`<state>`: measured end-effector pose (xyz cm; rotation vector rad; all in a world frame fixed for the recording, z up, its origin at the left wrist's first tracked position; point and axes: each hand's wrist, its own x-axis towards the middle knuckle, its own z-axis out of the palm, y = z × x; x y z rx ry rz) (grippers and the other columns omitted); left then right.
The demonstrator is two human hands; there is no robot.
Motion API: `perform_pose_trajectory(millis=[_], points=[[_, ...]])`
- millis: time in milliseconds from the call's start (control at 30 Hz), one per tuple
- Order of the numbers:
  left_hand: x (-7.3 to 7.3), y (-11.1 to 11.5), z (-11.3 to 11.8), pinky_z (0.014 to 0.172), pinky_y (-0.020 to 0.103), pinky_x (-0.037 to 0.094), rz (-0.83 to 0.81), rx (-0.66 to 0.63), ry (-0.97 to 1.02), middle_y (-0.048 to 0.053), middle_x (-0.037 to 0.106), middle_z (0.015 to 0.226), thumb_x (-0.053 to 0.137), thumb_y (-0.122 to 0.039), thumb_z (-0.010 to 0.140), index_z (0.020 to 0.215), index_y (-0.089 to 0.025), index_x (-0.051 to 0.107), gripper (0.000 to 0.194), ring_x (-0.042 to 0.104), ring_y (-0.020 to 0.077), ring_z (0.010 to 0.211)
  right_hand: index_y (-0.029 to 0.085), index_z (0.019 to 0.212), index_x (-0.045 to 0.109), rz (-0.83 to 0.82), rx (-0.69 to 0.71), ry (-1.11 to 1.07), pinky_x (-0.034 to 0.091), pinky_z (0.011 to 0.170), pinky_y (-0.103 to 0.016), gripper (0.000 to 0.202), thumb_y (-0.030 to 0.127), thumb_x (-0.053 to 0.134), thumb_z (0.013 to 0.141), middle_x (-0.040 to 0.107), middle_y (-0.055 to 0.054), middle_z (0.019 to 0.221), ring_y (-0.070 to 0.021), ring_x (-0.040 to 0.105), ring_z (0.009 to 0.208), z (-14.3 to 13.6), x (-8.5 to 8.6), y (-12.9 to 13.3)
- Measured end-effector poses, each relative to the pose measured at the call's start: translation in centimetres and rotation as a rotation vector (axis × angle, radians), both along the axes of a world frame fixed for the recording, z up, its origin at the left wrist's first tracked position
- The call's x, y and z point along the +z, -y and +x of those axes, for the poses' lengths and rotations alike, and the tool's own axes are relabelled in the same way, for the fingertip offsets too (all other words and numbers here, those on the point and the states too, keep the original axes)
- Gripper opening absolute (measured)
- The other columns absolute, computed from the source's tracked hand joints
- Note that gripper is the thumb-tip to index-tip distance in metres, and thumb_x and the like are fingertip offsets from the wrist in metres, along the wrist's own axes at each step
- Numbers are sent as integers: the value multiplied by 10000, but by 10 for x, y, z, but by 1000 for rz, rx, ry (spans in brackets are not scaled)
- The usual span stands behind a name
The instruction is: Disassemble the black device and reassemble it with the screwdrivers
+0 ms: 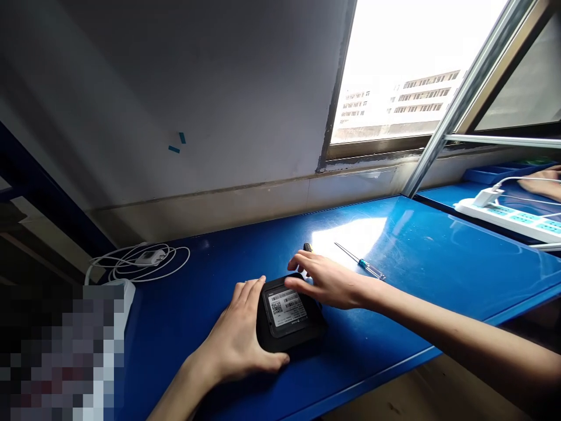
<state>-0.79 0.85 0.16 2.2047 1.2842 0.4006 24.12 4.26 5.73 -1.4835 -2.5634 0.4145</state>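
A black box-shaped device (291, 339) with a white printed label (287, 309) on its upper face rests on the blue table (175, 327). My left hand (240, 330) grips it from the left, thumb along the near edge and fingers at the far left corner. Over its far right corner is my right hand (322, 280), fingers curled and slightly apart, with nothing seen between them. Just beyond those fingers stands a small dark ribbed object (307, 247), partly hidden. A screwdriver (360, 262) with a clear blue handle lies to the right.
A coiled white cable with an adapter (151, 257) lies at the back left, near a white object (128, 298) beside a pixelated area. Past the metal frame (432, 155) at right are a white power strip (512, 219), a blue tray (495, 173) and another person's hand (543, 182).
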Motion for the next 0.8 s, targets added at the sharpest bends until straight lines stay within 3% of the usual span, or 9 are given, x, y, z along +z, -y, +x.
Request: perform_pose_trajectory(millis=[100, 200, 467, 633, 800], points=[[1, 0, -1, 1263, 614, 366, -13, 2, -16, 205, 429, 1626, 918, -470, 582, 1630, -112, 344, 1247, 334, 453, 1516, 145, 1529, 480, -141, 208, -176, 518, 1102, -436, 901, 647, 782, 845, 577, -194, 1492, -330, 605, 1339, 21, -2, 13], [1, 0, -1, 1258, 619, 370, -8, -4, -10, 195, 436, 1620, 910, -459, 592, 1632, -136, 338, 1230, 337, 450, 1514, 158, 1637, 335, -157, 295, -189, 482, 1166, -460, 1153, 570, 904, 723, 437, -212, 1616, -366, 507, 1449, 32, -6, 21], [9, 5, -3, 1288, 555, 337, -70, 27, -20, 214, 391, 1638, 911, -391, 582, 1654, -99, 261, 1287, 297, 416, 1545, 171, 1644, 324, -159, 220, -273, 456, 1190, -506, 1242, 404, 961, 603, 486, -201, 1544, -393, 490, 1443, 21, -7, 17], [19, 9, -11, 1278, 533, 349, -160, 90, 16, 210, 353, 1666, 929, -346, 553, 1697, -143, 106, 1424, 285, 400, 1562, 202, 1615, 344, -162, 218, -377, 440, 1198, -555, 1274, 385, 970, 521, 493, -188, 1542, -430, 486, 1444, 21, -14, 12], [27, 17, -21, 1258, 570, 362, -216, 158, 12, 198, 333, 1677, 918, -325, 568, 1708, -226, 47, 1438, 298, 426, 1560, 226, 1576, 368, -114, 188, -514, 425, 1218, -575, 1180, 380, 951, 561, 461, -181, 1585, -426, 476, 1469, 30, -31, 9]])
